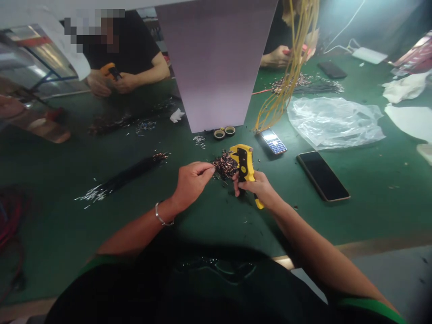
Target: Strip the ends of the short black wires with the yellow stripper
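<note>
My right hand is wrapped around a yellow-and-black wire stripper, its jaws pointing up and to the left. Just under the jaws lies a heap of short black wires with copper ends. At the heap's left edge, my left hand is closed in a pinch of thumb and forefinger. Whatever is between those fingertips is too small to make out. Farther left, a bundle of black wires lies slantwise on the green table, with bare copper ends at one tip and silvery ends at the other.
A pale upright panel stands ahead, two tape rolls at its foot. To the right are a keypad phone, a smartphone, a clear plastic bag and hanging yellow wires. Two co-workers' hands work across the table.
</note>
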Demonstrator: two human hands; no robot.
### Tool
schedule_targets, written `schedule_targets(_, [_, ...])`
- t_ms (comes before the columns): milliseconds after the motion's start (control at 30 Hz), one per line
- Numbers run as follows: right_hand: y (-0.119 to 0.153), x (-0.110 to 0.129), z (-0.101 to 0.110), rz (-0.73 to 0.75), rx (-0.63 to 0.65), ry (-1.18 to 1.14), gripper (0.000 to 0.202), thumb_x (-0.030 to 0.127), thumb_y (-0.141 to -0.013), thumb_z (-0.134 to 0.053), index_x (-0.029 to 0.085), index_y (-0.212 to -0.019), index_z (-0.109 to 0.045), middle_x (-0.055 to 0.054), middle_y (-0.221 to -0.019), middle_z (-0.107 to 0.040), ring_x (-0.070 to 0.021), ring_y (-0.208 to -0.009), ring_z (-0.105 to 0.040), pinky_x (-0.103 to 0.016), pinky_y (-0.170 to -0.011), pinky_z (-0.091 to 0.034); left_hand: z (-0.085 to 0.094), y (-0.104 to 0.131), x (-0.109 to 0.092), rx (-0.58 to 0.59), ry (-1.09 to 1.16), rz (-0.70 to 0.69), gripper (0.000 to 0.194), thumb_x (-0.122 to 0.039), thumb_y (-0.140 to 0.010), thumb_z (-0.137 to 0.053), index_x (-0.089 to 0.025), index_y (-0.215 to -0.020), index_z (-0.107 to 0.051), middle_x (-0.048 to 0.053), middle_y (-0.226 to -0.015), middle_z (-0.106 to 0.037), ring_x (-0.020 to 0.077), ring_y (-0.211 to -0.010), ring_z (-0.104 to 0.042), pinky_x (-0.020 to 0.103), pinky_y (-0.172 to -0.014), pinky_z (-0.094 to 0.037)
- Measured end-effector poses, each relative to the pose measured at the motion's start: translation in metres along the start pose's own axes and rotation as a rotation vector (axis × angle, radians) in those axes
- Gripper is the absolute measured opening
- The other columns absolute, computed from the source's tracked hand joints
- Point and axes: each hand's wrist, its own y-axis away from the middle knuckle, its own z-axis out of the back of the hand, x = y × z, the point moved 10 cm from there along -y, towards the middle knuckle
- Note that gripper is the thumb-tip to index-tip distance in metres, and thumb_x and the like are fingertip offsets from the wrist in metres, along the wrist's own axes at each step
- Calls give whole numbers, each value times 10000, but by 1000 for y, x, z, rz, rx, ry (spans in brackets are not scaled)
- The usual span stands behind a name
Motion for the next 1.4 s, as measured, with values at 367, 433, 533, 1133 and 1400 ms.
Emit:
schedule_targets(367, [13,-5,-21,-99,310,23,328,217,-650,-725,142,-963,-660,-27,-722,-698,-161,-634,-629,-308,-647,-487,5,-10,-2,69,-16,-101,137,-254,-857,-649,-206,-831,-775,28,-766,-708,126,-694,-617,263,-672,-482])
schedule_targets(433, [14,-5,-24,-90,336,13,336,212,-647,-733,138,-965,-658,-30,-721,-700,-160,-643,-629,-299,-651,-483,4,-10,-3,82,-9,-115,123,-242,-852,-659,-206,-830,-775,29,-778,-712,130,-712,-629,265,-677,-485])
schedule_targets(533, [14,-5,-25,-90,359,7,345,201,-636,-737,138,-967,-661,-34,-724,-706,-163,-651,-628,-295,-651,-475,2,-10,-2,92,-2,-132,111,-227,-845,-669,-202,-826,-775,28,-771,-706,129,-703,-628,264,-658,-481])
schedule_targets(1133, [13,-6,-24,-95,400,12,328,155,-631,-703,142,-958,-680,-37,-743,-707,-170,-652,-640,-304,-643,-475,-8,-17,3,214,91,-109,110,-235,-830,-680,-194,-808,-779,30,-794,-723,122,-727,-639,264,-702,-506])
schedule_targets(1400, [12,-5,-26,-82,407,63,311,147,-636,-678,145,-947,-684,-32,-718,-705,-166,-646,-632,-305,-649,-480,-9,-20,7,226,108,-112,103,-225,-826,-680,-201,-811,-779,30,-805,-729,124,-729,-643,261,-698,-509])
